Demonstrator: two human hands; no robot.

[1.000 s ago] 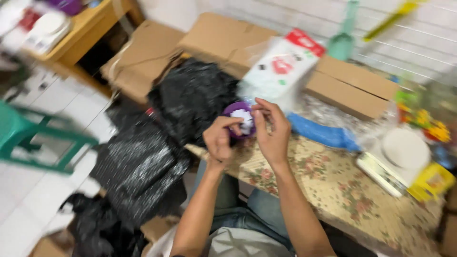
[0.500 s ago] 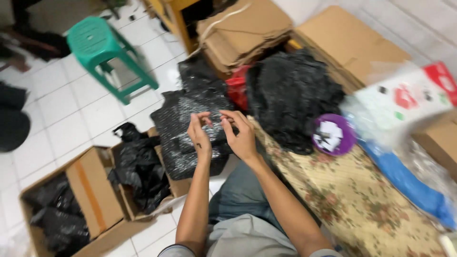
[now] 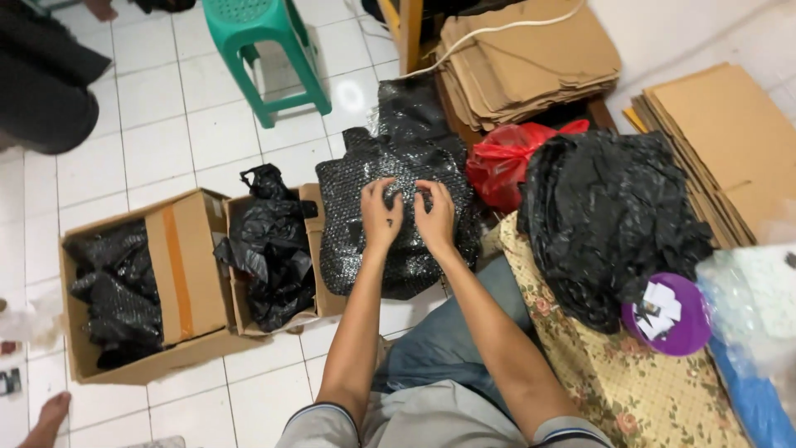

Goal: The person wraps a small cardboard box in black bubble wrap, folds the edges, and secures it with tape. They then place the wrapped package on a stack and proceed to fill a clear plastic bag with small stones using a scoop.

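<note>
Both your left hand [image 3: 381, 214] and right hand [image 3: 434, 217] lie flat, fingers spread, on the black bubble-wrap parcel [image 3: 394, 220] perched over the open box [image 3: 274, 257]. No real grip there, so it could slide off.

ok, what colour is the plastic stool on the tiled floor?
Green plastic stool, clearest in the head view, top left.

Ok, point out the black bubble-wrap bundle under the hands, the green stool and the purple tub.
black bubble-wrap bundle [image 3: 398, 249], head view, on its lower middle, below the fingers.
green stool [image 3: 249, 12], head view, on its perforated seat.
purple tub [image 3: 688, 328], head view, on its bare right rim.
</note>
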